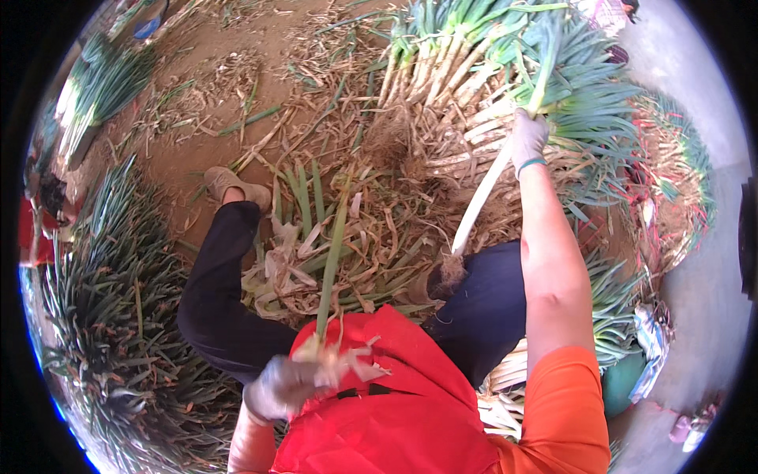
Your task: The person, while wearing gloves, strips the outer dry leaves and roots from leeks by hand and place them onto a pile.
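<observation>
My right hand, in a light glove, is stretched forward and closed around a long green onion. Its white stalk slants down to hairy roots beside my right knee, and its green top points away from me. In front of my red apron, my left hand, gloved and blurred, grips stripped outer leaves; one long green blade rises from them. Past my right hand lies a pile of green onions with roots and white stalks towards me.
Peeled leaves and dry husks litter the ground between my legs. A large heap of green onions lies at left, a bundle at upper left. Whitish stalks lie by my right hip. Part of another person shows at top right.
</observation>
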Tool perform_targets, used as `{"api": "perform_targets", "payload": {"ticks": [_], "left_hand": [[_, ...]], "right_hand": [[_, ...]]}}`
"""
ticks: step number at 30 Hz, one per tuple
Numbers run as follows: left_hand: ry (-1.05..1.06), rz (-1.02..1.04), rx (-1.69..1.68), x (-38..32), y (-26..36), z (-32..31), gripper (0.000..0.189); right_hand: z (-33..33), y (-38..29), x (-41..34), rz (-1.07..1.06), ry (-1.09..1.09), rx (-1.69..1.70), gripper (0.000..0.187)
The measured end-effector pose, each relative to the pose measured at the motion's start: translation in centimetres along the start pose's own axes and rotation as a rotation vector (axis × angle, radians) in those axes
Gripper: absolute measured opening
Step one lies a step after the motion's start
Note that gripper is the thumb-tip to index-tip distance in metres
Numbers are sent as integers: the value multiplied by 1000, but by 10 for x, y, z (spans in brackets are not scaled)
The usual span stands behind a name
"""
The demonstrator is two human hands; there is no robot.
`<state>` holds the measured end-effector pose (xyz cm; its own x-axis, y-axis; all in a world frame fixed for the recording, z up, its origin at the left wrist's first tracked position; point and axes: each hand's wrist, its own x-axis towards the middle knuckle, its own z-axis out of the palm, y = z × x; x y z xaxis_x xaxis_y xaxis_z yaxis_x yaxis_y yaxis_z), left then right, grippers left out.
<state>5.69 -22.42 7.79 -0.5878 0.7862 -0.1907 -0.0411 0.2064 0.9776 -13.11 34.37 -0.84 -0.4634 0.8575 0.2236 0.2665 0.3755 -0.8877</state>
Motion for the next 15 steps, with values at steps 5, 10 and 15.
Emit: {"api": "perform_targets", "payload": {"ticks": [5,10,15], "left_hand": [[407,-340,1232,22,-68,-16,32],[696,39,835,109,-52,4,40],[635,83,438,187,-59,69,38]], "right_hand": [[1,-86,-68,197,-94,319,15],[17,-84,-81,283,-21,304,14],[36,-112,-125,319,-88,363,19]]}}
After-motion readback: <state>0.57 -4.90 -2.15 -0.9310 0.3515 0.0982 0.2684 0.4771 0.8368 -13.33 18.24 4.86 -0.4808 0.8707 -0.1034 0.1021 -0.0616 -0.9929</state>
